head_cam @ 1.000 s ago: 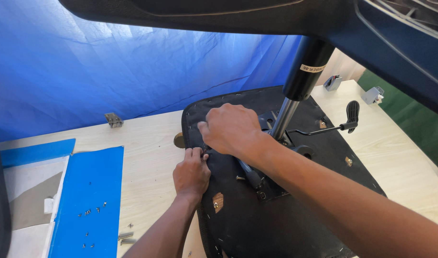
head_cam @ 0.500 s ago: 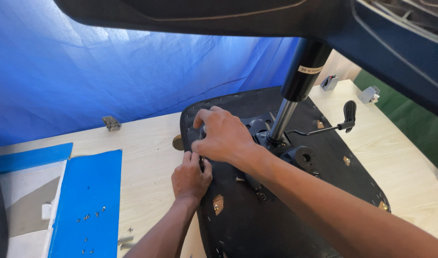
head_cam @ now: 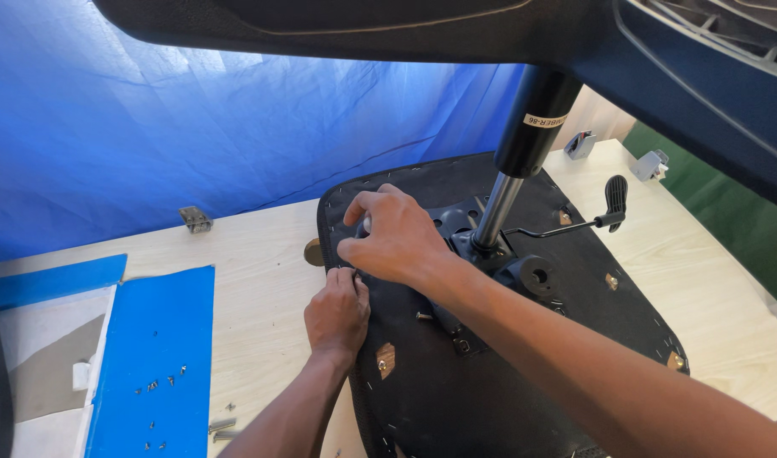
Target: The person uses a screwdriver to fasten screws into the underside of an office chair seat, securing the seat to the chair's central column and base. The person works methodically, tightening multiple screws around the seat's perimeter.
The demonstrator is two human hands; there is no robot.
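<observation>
Hands both on the upturned seat [head_cam: 490, 373]: my left hand [head_cam: 337, 315] pinches its edge, right hand [head_cam: 394, 235] curls over the mechanism [head_cam: 490, 254], spare screws [head_cam: 155, 386] loose on the bench [head_cam: 261, 297].

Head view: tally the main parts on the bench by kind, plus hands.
Hands: 2, left hand, right hand
Upturned seat pan: 1
Gas cylinder: 1
Lever: 1
Blue sheets: 2
Grey brackets: 3
Total: 10
</observation>
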